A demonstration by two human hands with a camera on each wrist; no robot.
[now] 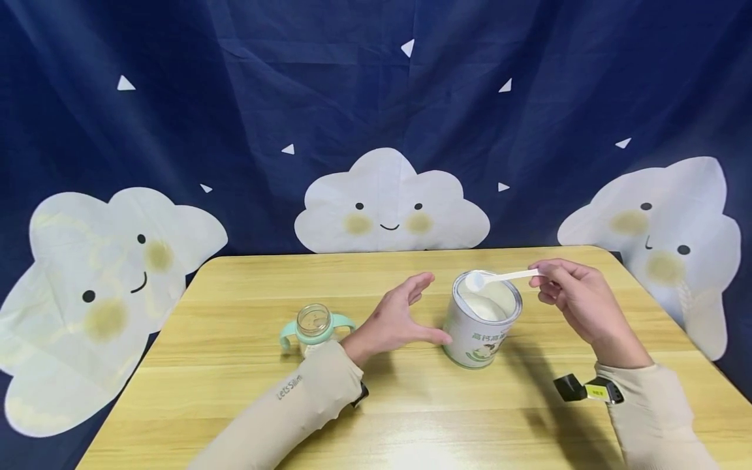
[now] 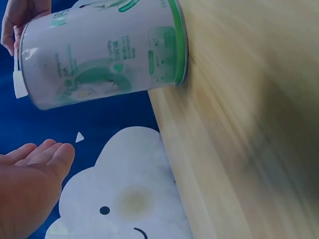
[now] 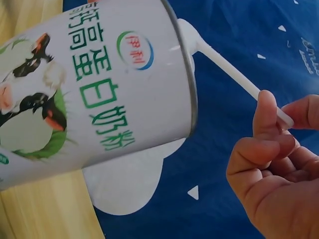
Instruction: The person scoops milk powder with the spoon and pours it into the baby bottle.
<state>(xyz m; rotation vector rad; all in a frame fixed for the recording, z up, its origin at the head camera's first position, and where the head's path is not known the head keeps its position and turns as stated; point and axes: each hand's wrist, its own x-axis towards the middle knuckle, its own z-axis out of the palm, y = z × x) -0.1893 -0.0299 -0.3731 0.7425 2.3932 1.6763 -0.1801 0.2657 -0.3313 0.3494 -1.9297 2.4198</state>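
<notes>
An open milk powder can (image 1: 476, 339), white with green lettering and cow pictures, stands upright on the table with pale powder inside. My right hand (image 1: 572, 294) pinches the end of a white measuring scoop (image 1: 510, 275), whose bowl is over the can's mouth. In the right wrist view the scoop's handle (image 3: 232, 69) runs from the fingertips to the can's rim. My left hand (image 1: 399, 320) is spread at the can's left side, its thumb right by the can wall and its fingers straight. The left wrist view shows its fingers (image 2: 47, 154) holding nothing.
A lidless baby bottle (image 1: 314, 323) with mint-green handles stands left of the can, partly behind the left forearm. The light wooden table (image 1: 247, 287) ends at a dark blue curtain (image 1: 352, 85) printed with white clouds.
</notes>
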